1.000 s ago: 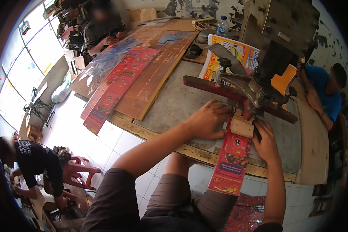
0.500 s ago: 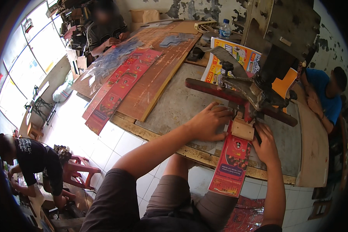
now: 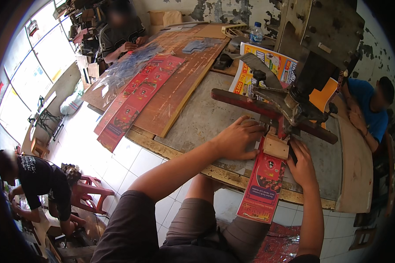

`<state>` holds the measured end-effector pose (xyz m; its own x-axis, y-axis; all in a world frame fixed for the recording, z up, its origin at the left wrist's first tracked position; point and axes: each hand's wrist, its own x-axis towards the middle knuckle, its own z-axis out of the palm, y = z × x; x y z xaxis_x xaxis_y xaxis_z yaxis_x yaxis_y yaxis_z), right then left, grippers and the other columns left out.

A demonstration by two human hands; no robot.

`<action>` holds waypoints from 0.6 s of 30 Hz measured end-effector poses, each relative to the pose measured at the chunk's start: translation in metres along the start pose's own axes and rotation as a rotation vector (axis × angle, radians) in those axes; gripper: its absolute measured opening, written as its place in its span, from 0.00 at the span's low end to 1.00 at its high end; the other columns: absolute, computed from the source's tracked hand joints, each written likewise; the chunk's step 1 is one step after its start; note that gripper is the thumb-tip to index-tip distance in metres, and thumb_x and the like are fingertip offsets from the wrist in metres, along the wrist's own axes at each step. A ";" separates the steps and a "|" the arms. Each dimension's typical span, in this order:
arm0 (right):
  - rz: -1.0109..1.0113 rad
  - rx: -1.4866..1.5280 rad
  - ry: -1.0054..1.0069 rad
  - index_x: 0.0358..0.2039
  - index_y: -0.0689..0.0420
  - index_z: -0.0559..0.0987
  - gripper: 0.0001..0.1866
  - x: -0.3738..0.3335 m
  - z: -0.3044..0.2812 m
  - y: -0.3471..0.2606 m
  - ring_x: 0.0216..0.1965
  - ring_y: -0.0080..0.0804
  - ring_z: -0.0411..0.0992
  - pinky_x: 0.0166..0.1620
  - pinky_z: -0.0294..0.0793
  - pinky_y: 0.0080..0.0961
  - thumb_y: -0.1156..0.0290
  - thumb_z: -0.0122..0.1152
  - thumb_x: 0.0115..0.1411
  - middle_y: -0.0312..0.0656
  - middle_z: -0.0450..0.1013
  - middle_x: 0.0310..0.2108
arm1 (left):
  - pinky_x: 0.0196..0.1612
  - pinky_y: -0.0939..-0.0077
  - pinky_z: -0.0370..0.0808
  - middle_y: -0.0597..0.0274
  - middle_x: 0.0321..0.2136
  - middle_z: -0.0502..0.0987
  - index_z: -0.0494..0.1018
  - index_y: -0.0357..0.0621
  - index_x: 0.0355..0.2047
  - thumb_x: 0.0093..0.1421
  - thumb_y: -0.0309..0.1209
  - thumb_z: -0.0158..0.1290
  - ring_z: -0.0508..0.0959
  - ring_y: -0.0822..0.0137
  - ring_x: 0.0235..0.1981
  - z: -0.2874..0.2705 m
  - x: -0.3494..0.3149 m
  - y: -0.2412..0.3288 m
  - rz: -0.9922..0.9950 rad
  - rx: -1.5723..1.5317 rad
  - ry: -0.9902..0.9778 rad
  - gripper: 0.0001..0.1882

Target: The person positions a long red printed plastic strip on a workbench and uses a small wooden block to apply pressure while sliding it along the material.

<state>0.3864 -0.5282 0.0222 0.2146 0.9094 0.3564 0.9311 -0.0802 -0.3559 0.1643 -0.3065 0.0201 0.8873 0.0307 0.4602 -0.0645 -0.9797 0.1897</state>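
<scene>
A long red printed strip (image 3: 262, 188) lies under a small wooden block (image 3: 276, 146) at the press (image 3: 289, 105), its near end jutting past the table edge over my lap. Beside its left edge rests my left hand (image 3: 238, 138), fingers apart and slightly bent, thumb tip at the strip. My right hand (image 3: 302, 163) lies along the opposite edge with fingers stretched toward the block. Neither hand grips the strip. A red metal bar (image 3: 241, 101) crosses the press just beyond my fingers. The strip's far end is hidden beneath the block and press.
More red printed strips (image 3: 138, 94) and clear plastic pieces (image 3: 197, 45) cover a brown board (image 3: 171, 101) on the left. Printed yellow sheets (image 3: 267, 65) and a water bottle (image 3: 256, 33) stand behind the press. Other people sit or bend at the far left, near left and right.
My hands, the strip and the press stay practically where they were. The person at the near left has shifted slightly.
</scene>
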 end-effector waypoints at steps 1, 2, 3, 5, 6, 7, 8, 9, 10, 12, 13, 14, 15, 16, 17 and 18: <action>-0.001 -0.011 -0.006 0.65 0.64 0.73 0.27 -0.001 0.000 0.001 0.69 0.56 0.65 0.70 0.66 0.48 0.69 0.63 0.68 0.55 0.69 0.67 | 0.75 0.42 0.56 0.52 0.63 0.76 0.77 0.40 0.58 0.58 0.46 0.56 0.71 0.52 0.68 0.000 0.000 0.000 0.001 0.002 0.003 0.31; -0.001 -0.022 -0.012 0.65 0.65 0.73 0.27 -0.001 0.001 0.003 0.69 0.56 0.65 0.70 0.66 0.48 0.69 0.63 0.68 0.55 0.69 0.67 | 0.75 0.42 0.56 0.52 0.63 0.76 0.77 0.40 0.57 0.58 0.46 0.56 0.71 0.52 0.68 0.001 0.000 0.000 0.002 0.005 0.006 0.31; -0.002 -0.033 -0.017 0.65 0.65 0.73 0.27 -0.001 0.001 0.004 0.69 0.56 0.65 0.70 0.66 0.48 0.69 0.63 0.68 0.55 0.69 0.67 | 0.75 0.42 0.56 0.52 0.63 0.76 0.77 0.40 0.57 0.58 0.46 0.56 0.71 0.52 0.68 0.001 0.000 0.000 0.003 0.007 0.008 0.31; -0.006 -0.033 -0.014 0.65 0.65 0.73 0.27 -0.001 0.001 0.004 0.69 0.56 0.66 0.70 0.66 0.48 0.69 0.63 0.68 0.55 0.69 0.67 | 0.75 0.43 0.56 0.52 0.63 0.76 0.77 0.40 0.57 0.58 0.46 0.56 0.71 0.52 0.68 0.001 0.000 0.000 0.006 0.007 0.018 0.30; -0.008 -0.033 -0.011 0.65 0.65 0.73 0.27 -0.001 0.002 0.004 0.69 0.56 0.66 0.70 0.66 0.48 0.68 0.63 0.68 0.55 0.69 0.67 | 0.75 0.43 0.57 0.52 0.63 0.76 0.77 0.40 0.57 0.58 0.46 0.56 0.71 0.52 0.68 0.001 0.000 0.000 0.007 0.008 0.022 0.30; -0.013 -0.030 -0.010 0.65 0.65 0.73 0.27 -0.001 0.002 0.004 0.69 0.56 0.66 0.70 0.66 0.47 0.68 0.63 0.68 0.55 0.69 0.67 | 0.75 0.43 0.57 0.52 0.62 0.76 0.77 0.40 0.57 0.58 0.46 0.56 0.71 0.52 0.68 0.001 0.000 0.000 0.005 0.008 0.022 0.30; -0.018 -0.028 -0.008 0.65 0.65 0.73 0.27 -0.001 0.002 0.004 0.69 0.56 0.66 0.70 0.66 0.47 0.69 0.63 0.68 0.55 0.69 0.67 | 0.75 0.43 0.57 0.52 0.62 0.76 0.77 0.40 0.57 0.58 0.46 0.56 0.71 0.52 0.68 0.001 0.000 0.000 0.004 0.007 0.023 0.30; -0.024 -0.025 -0.006 0.65 0.65 0.73 0.27 -0.001 0.002 0.005 0.68 0.57 0.66 0.70 0.66 0.47 0.69 0.63 0.67 0.55 0.69 0.67 | 0.75 0.43 0.57 0.52 0.62 0.76 0.77 0.40 0.57 0.58 0.46 0.56 0.71 0.52 0.68 0.001 0.000 0.001 0.003 0.007 0.023 0.30; -0.025 -0.027 -0.008 0.65 0.65 0.73 0.28 -0.001 0.002 0.005 0.69 0.57 0.66 0.70 0.66 0.47 0.69 0.63 0.67 0.55 0.69 0.67 | 0.75 0.43 0.57 0.52 0.62 0.76 0.77 0.40 0.56 0.58 0.46 0.56 0.71 0.52 0.68 0.001 0.000 0.000 0.003 0.009 0.024 0.30; -0.027 -0.029 -0.011 0.65 0.65 0.73 0.28 -0.001 0.002 0.006 0.69 0.57 0.66 0.70 0.65 0.47 0.69 0.63 0.67 0.55 0.69 0.67 | 0.75 0.43 0.57 0.52 0.62 0.76 0.77 0.40 0.56 0.58 0.46 0.56 0.71 0.52 0.68 0.002 -0.001 0.000 0.004 0.013 0.025 0.30; -0.025 -0.035 -0.012 0.66 0.65 0.73 0.28 -0.001 0.002 0.006 0.69 0.56 0.66 0.70 0.65 0.47 0.69 0.63 0.67 0.55 0.69 0.67 | 0.75 0.43 0.57 0.52 0.62 0.76 0.77 0.40 0.56 0.59 0.46 0.56 0.71 0.52 0.67 0.001 -0.001 0.000 0.005 0.013 0.022 0.30; -0.023 -0.040 -0.012 0.66 0.65 0.73 0.28 -0.001 0.002 0.006 0.69 0.56 0.65 0.70 0.66 0.47 0.69 0.63 0.67 0.55 0.69 0.67 | 0.75 0.43 0.57 0.52 0.62 0.76 0.77 0.40 0.56 0.59 0.46 0.56 0.71 0.52 0.67 0.001 0.000 0.000 0.007 0.013 0.019 0.30; -0.021 -0.045 -0.013 0.66 0.65 0.72 0.28 -0.002 0.002 0.006 0.69 0.56 0.65 0.70 0.66 0.47 0.69 0.63 0.67 0.54 0.69 0.67 | 0.75 0.43 0.57 0.52 0.62 0.76 0.77 0.40 0.56 0.59 0.46 0.56 0.71 0.52 0.67 0.001 0.000 0.000 0.008 0.013 0.015 0.30; -0.020 -0.039 -0.015 0.66 0.66 0.72 0.28 -0.001 0.002 0.005 0.69 0.56 0.65 0.71 0.65 0.47 0.69 0.63 0.67 0.55 0.69 0.67 | 0.75 0.43 0.57 0.52 0.62 0.76 0.77 0.40 0.56 0.59 0.46 0.56 0.71 0.53 0.67 0.001 0.000 0.000 0.008 0.010 0.019 0.29; -0.018 -0.034 -0.017 0.65 0.66 0.72 0.28 -0.001 0.001 0.004 0.69 0.56 0.65 0.71 0.65 0.47 0.69 0.62 0.67 0.56 0.69 0.67 | 0.75 0.44 0.56 0.52 0.62 0.76 0.77 0.40 0.55 0.59 0.46 0.56 0.71 0.53 0.67 0.001 0.000 0.000 0.007 0.007 0.024 0.29; -0.017 -0.027 -0.018 0.65 0.67 0.72 0.28 0.000 0.001 0.003 0.69 0.55 0.65 0.71 0.64 0.47 0.69 0.62 0.67 0.56 0.69 0.67 | 0.75 0.44 0.56 0.52 0.61 0.76 0.77 0.40 0.55 0.59 0.46 0.56 0.72 0.53 0.67 0.001 -0.001 0.000 0.007 0.004 0.028 0.29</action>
<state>0.3890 -0.5280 0.0198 0.1939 0.9180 0.3459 0.9423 -0.0761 -0.3261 0.1644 -0.3066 0.0187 0.8738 0.0293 0.4855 -0.0686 -0.9808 0.1828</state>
